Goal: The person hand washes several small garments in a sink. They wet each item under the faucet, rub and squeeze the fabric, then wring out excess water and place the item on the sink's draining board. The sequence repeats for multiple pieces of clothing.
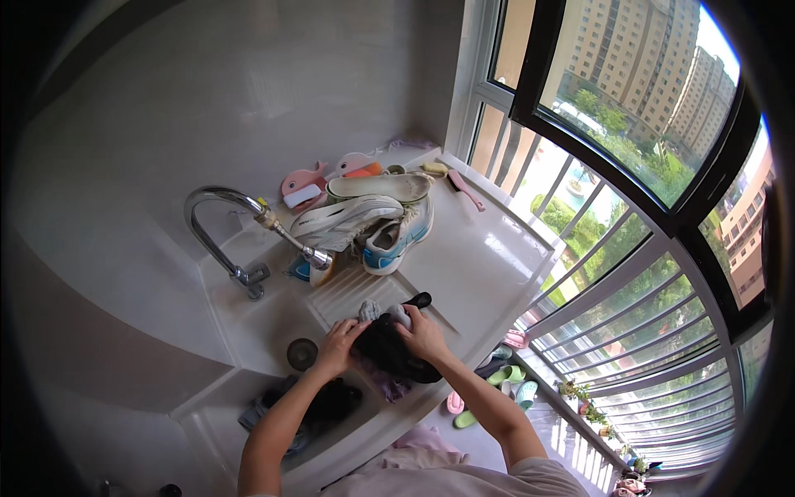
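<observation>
On the ribbed washboard (354, 289) of the sink counter lies a bunched heap of black cloth (391, 348). My left hand (338, 348) grips its left side, fingertips close to a crumpled grey cloth (369, 310). From the other side my right hand (423, 334) holds the heap, and a pale grey bundle (399, 315) sits by its thumb and fingers; whether this is cloth cannot be told. Below the black heap some purple cloth (392, 388) pokes out. A dark narrow end of fabric (421, 300) sticks out beyond my right hand.
A chrome faucet (227, 194) arches over the sink, near a drain (302, 354). Wet white-and-blue sneakers (397, 245) and a pale insole (379, 188) are piled behind. A pink brush (466, 191) lies rightward. Dark clothes (310, 404) fill the front basin. Slippers (509, 374) stand on the floor.
</observation>
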The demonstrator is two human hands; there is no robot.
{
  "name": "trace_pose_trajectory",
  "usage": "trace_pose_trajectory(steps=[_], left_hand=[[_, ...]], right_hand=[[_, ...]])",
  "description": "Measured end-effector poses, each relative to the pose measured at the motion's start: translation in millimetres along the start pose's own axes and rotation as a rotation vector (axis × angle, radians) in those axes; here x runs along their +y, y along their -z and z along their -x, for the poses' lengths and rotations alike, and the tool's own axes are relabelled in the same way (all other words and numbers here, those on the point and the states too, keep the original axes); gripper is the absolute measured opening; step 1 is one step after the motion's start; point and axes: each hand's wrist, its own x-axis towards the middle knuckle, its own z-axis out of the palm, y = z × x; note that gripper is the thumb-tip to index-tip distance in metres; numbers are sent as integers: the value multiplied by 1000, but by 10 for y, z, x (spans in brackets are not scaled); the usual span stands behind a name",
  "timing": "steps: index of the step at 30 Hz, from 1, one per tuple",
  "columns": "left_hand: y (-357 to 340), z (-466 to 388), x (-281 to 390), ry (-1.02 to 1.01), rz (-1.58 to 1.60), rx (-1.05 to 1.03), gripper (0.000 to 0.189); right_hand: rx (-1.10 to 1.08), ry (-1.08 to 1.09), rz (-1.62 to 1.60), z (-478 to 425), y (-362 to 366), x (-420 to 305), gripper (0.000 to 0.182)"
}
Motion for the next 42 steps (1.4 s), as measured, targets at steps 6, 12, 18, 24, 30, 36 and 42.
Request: trace_pose_trajectory(steps=[6, 12, 18, 24, 30, 36, 42], left_hand=[[846, 1419, -384, 222, -161, -155, 62], [823, 2344, -552, 494, -300, -291, 47], [1068, 1172, -466, 508, -79, 121, 35], [1296, -210, -1256, 620, -291, 482, 34], [743, -445, -2192, 390, -587, 399, 14], [599, -556, -2129, 317, -792, 258, 14], [660, -548, -2089, 315, -762, 326, 19]], right_hand=[[-414, 185, -239, 443, -837, -811, 56], [114, 435, -526, 38, -575, -1422, 51], [273, 745, -147, -805, -212, -1680, 57], [15, 646, -183, -367, -340, -1923, 34], [-309, 686, -395, -52, -625, -2207, 26], [-291, 705, -376, -91, -659, -2148, 25], [-299, 700, -376, -81, -660, -2207, 24]])
